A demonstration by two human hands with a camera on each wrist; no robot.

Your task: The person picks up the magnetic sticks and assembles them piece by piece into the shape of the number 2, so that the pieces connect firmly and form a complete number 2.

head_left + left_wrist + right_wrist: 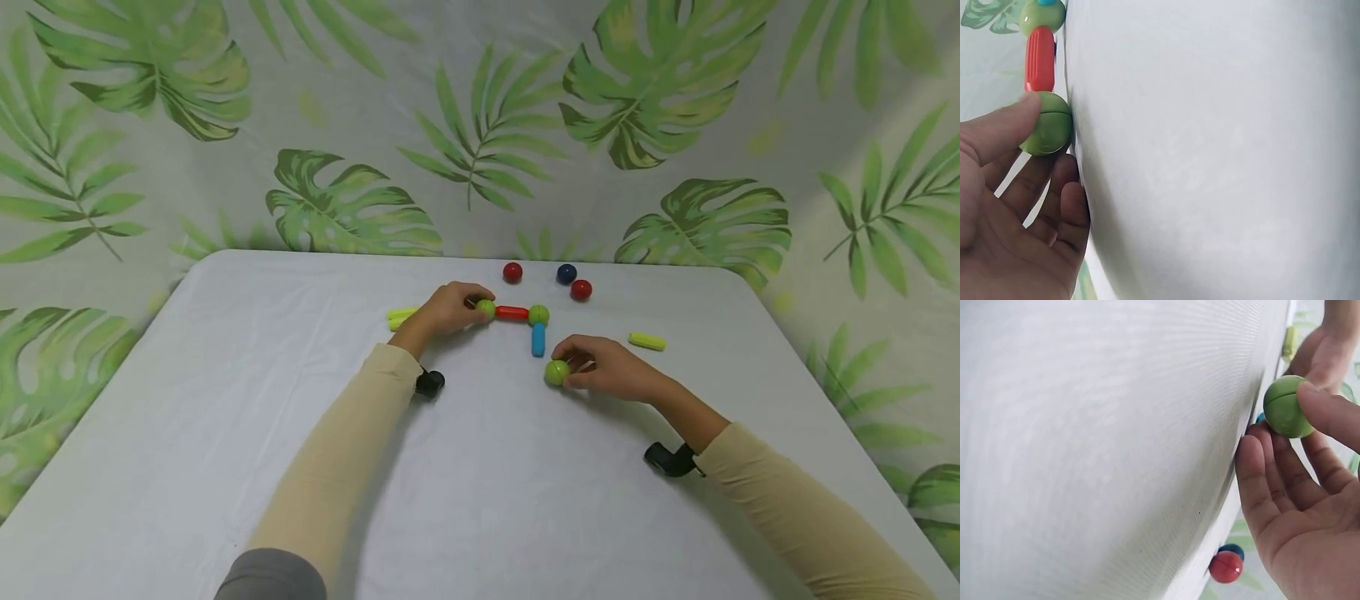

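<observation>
Left hand (452, 308) and right hand (611, 367) each pinch a green ball

Left ball (486, 310), around frame centre: glossy, seam line across it, touching the red rod's (512, 313) left end. Rod is straight, grooved lengthwise. Its right end meets the corner ball (538, 314), also green; blue rod (538, 340) runs down from that. Right ball (557, 372), lower, right of centre: glossy green, thin dark seam, near blue rod's lower end. Both grips narrow, thumb and fingers on the balls. Yellow rod (647, 341) right of centre; red balls (512, 272) and dark blue ball (566, 273) upper centre.
</observation>
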